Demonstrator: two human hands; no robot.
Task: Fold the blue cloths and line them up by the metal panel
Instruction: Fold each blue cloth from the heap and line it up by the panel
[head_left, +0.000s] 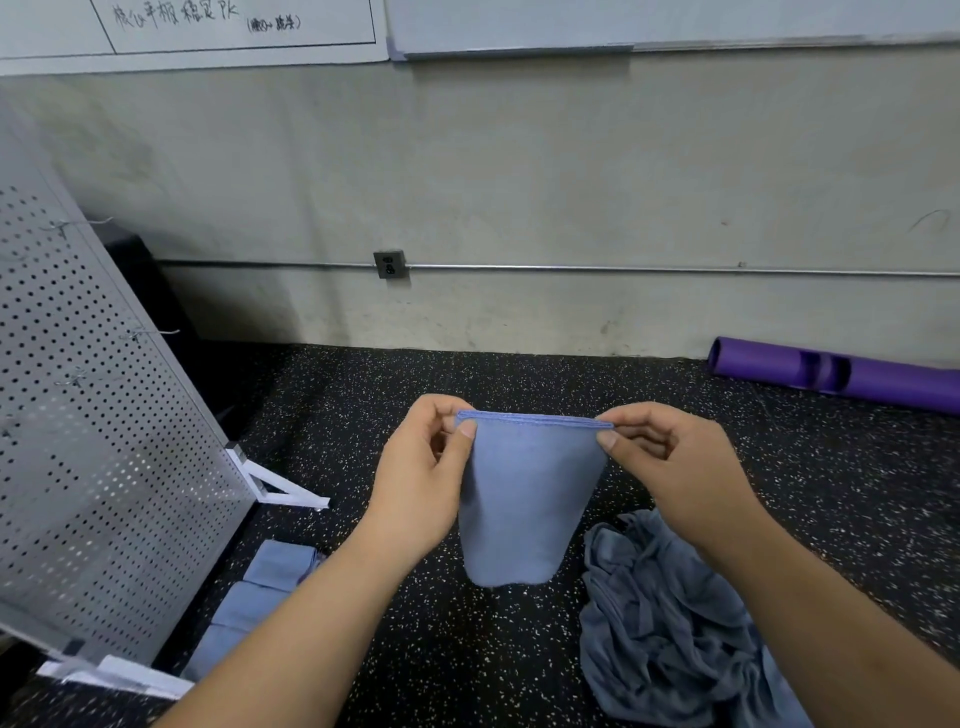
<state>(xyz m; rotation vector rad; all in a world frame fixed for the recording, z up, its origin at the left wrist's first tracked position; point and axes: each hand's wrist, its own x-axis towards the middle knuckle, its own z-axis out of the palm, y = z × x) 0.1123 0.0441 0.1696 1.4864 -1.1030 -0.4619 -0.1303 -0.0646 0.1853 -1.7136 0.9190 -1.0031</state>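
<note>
Speckled black rubber floor (467, 649), scuffed grey wall (519, 182) behind
Folded blue cloth (524, 499) hangs flat, left grip (415, 488) and right grip (675, 467) each pinching a top corner.

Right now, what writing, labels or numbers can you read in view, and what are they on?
"PK": ends a handwritten Chinese line on the white wall sheet; its characters too unclear to quote.
The bracketed note beside it: too blurred to read.
No text on the held cloth, metal panel or purple tube.
</note>
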